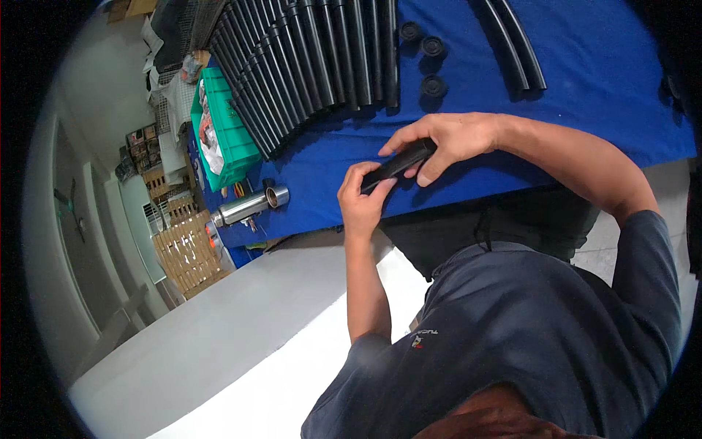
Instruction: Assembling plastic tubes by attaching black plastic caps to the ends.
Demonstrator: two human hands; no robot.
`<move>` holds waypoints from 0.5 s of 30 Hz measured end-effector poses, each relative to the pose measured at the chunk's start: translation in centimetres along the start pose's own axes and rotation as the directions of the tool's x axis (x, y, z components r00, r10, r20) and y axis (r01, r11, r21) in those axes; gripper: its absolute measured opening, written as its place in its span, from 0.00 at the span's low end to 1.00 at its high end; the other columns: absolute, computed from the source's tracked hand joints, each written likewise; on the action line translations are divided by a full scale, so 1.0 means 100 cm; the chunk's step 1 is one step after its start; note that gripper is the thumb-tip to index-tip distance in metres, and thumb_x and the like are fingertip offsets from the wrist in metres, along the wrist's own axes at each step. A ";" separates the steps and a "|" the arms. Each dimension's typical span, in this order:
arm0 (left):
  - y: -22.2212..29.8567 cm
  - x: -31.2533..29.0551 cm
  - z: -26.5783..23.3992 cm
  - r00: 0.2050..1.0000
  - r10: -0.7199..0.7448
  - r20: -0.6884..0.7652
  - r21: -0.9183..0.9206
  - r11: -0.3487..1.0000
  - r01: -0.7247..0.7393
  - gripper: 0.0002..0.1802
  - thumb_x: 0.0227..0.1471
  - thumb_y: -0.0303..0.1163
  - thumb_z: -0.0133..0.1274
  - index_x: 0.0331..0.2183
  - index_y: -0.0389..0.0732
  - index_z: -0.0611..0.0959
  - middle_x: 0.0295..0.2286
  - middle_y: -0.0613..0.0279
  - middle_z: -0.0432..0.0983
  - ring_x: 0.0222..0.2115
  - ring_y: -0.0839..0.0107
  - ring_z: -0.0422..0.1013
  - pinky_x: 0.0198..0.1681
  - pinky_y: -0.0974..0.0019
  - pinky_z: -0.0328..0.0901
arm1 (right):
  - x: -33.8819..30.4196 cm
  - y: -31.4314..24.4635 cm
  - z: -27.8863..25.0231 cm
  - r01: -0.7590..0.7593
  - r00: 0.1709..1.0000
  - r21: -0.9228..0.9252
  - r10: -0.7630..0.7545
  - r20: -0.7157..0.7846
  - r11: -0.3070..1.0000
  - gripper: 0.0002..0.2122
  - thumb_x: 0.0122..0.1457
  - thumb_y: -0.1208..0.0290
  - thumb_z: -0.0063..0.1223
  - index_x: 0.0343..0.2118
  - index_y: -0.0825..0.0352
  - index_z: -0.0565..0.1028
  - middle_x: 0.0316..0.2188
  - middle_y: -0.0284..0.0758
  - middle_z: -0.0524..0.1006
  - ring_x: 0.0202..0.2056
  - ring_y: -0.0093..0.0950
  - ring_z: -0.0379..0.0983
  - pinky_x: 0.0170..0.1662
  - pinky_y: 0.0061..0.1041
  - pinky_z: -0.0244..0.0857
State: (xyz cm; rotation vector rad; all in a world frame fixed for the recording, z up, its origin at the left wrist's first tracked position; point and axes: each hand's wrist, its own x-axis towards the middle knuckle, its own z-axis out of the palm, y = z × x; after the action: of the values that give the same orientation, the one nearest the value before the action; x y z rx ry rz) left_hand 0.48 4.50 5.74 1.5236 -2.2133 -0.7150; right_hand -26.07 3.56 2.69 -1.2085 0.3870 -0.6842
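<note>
The fingers of the left hand [358,201] are closed on the lower end of a short black tube [398,162], thumb along the near side, while the right hand [464,139] curves around its upper end, fingers over the far side and thumb on the near one. The tube slants between the two palms, over the near edge of a table spread with blue cloth [607,88], slightly wrinkled in places. Beyond the hands, three round black caps [433,86] sit in a loose line on the cloth, and farther right lie two curved black tubes [512,51] side by side. Over to the left a dense row of long black tubes [307,69] fans across the tabletop, and just beside it stands a green crate [240,157] with pale, crumpled stuff inside. A shiny metal cylinder [245,210] lies near the table's left corner. The person wears a dark short-sleeved shirt [526,314]. Past the table, the pale floor [241,314] is brightly lit in part, with a tan slatted stack [191,252] and a light wall [95,88] at the left.
</note>
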 end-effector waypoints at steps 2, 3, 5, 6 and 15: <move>0.000 0.001 -0.009 0.991 0.048 0.122 -0.180 0.983 -0.025 0.15 0.40 0.23 0.66 0.35 0.35 0.83 0.35 0.57 0.78 0.36 0.65 0.74 0.42 0.67 0.67 | 0.000 0.005 0.001 0.005 1.000 0.028 -0.005 0.014 1.000 0.27 0.55 0.78 0.58 0.60 0.66 0.67 0.39 0.34 0.77 0.40 0.24 0.76 0.50 0.24 0.69; 0.004 -0.001 -0.015 0.981 -0.003 0.195 -0.213 0.976 0.046 0.15 0.40 0.24 0.66 0.34 0.34 0.83 0.35 0.59 0.77 0.37 0.68 0.74 0.42 0.68 0.67 | -0.001 0.005 0.001 -0.020 0.998 0.017 0.019 0.057 1.000 0.27 0.54 0.78 0.59 0.59 0.65 0.68 0.36 0.33 0.77 0.38 0.23 0.75 0.47 0.24 0.69; -0.002 -0.006 -0.020 0.968 -0.019 0.250 -0.265 0.960 0.087 0.15 0.41 0.25 0.65 0.35 0.33 0.83 0.35 0.59 0.77 0.38 0.68 0.73 0.42 0.69 0.66 | -0.002 0.006 0.003 -0.041 0.992 -0.013 0.043 0.116 0.999 0.26 0.54 0.78 0.58 0.58 0.61 0.71 0.31 0.30 0.76 0.34 0.21 0.73 0.41 0.23 0.69; -0.005 -0.008 -0.021 0.953 -0.031 0.301 -0.316 0.940 0.130 0.16 0.41 0.26 0.65 0.36 0.33 0.83 0.35 0.59 0.77 0.38 0.68 0.73 0.43 0.69 0.66 | -0.002 0.007 0.003 -0.040 0.993 -0.007 0.041 0.108 0.999 0.26 0.54 0.78 0.58 0.58 0.61 0.71 0.31 0.30 0.76 0.34 0.21 0.73 0.41 0.23 0.69; -0.006 -0.012 -0.019 0.919 -0.061 0.389 -0.477 0.840 0.258 0.18 0.48 0.29 0.63 0.40 0.29 0.81 0.38 0.62 0.74 0.38 0.73 0.70 0.41 0.72 0.65 | -0.001 0.009 0.001 -0.023 0.981 -0.004 0.024 0.191 1.000 0.21 0.59 0.74 0.56 0.57 0.58 0.72 0.32 0.30 0.76 0.32 0.21 0.72 0.39 0.24 0.68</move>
State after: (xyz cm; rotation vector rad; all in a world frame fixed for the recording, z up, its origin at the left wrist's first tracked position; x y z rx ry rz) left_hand 2.39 5.02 6.98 1.3773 -1.8846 -1.6171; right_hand -25.86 3.84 1.86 -1.2579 0.2412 -0.5420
